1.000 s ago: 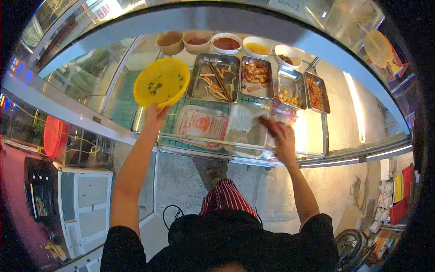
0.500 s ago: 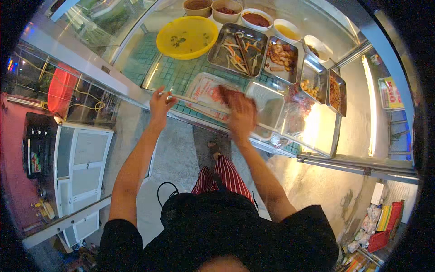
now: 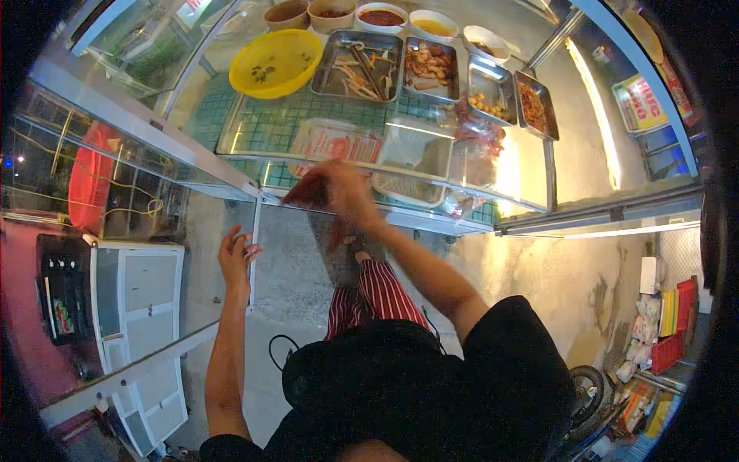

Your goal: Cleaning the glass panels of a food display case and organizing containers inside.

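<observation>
My right hand (image 3: 346, 192) grips a dark red cloth (image 3: 306, 189) at the front edge of a glass display case. Motion smears both the hand and the cloth, and part of the cloth hangs below the fingers. Lower and to the left, my left hand (image 3: 237, 256) is in the air beside the case's white post, fingers apart and nothing in them. Behind the glass shelf (image 3: 400, 169) lie a white and red printed package (image 3: 335, 143) and a clear plastic tray (image 3: 418, 148).
Inside the case stand a yellow basin (image 3: 275, 65), metal trays of food such as a tray of cut strips (image 3: 358, 69), and bowls like one of red sauce (image 3: 381, 17). A white cabinet (image 3: 150, 308) is at left. A wheel (image 3: 586, 391) shows at lower right.
My right hand has moved left and nearer to me with the cloth, off the shelf area. My left hand has dropped away from the glass edge. The view has shifted too.
</observation>
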The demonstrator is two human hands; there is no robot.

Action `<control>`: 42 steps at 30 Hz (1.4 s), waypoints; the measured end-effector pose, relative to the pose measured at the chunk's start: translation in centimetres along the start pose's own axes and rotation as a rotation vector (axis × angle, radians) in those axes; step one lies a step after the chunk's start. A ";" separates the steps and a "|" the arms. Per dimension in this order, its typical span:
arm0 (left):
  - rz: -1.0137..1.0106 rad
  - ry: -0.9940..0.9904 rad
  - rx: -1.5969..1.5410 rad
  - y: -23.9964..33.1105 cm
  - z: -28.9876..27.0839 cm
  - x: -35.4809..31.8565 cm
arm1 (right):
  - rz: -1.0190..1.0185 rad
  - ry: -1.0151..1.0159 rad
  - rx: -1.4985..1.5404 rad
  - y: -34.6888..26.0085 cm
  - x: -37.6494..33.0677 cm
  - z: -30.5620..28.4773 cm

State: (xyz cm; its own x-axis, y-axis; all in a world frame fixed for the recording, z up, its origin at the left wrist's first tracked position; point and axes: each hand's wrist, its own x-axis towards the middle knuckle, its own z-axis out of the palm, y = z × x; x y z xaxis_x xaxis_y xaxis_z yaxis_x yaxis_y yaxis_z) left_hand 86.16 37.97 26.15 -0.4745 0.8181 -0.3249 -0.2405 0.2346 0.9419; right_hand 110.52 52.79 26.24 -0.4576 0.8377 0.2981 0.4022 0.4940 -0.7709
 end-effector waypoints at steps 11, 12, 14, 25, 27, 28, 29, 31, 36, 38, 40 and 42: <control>-0.078 -0.113 -0.019 -4.0 0.3 -3.7 | 0.533 0.374 -0.999 11.5 -16.8 -23.7; -0.073 -0.161 0.007 -4.3 0.7 -3.9 | 0.540 0.458 -1.089 14.4 -19.5 -25.6; -0.093 -0.167 0.016 -5.2 0.8 -4.5 | 0.534 0.538 -1.176 17.6 -21.2 -26.4; -0.031 -0.305 0.158 -4.4 9.8 -4.6 | 0.075 0.406 -0.882 8.6 -6.5 -6.2; -0.010 -0.425 0.176 -4.0 11.9 -4.0 | -0.016 0.321 -0.761 8.5 -6.4 -7.3; -0.008 -0.416 0.181 -3.4 12.9 -4.3 | -0.101 0.224 -0.646 8.0 -6.9 -8.0; -0.006 -0.469 0.204 -2.9 13.7 -4.6 | -0.056 0.161 -0.627 7.9 -7.6 -9.8; -0.009 -0.507 0.219 -2.9 14.3 -5.2 | 0.054 0.140 -0.642 8.0 -10.6 -15.0; -0.129 -0.403 0.247 -5.4 15.5 -7.3 | 0.351 0.459 -0.937 16.3 -18.4 -27.7; -0.130 -0.408 0.271 -6.5 15.2 -7.3 | 0.391 0.582 -1.052 17.5 -18.6 -29.9; -0.135 -0.407 0.289 -7.3 15.5 -7.9 | 0.494 0.714 -1.018 18.9 -17.1 -29.5; -0.106 -0.419 0.242 -7.8 15.9 -8.0 | 0.434 0.641 -0.935 19.2 -15.4 -27.9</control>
State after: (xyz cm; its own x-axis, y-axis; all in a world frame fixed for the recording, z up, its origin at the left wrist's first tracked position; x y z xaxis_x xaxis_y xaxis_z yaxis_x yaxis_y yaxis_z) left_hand 105.32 37.98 22.73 -0.0650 0.9123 -0.4044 -0.0419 0.4024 0.9145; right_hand 147.41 55.82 22.54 0.2260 0.8076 0.5447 0.9629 -0.1004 -0.2506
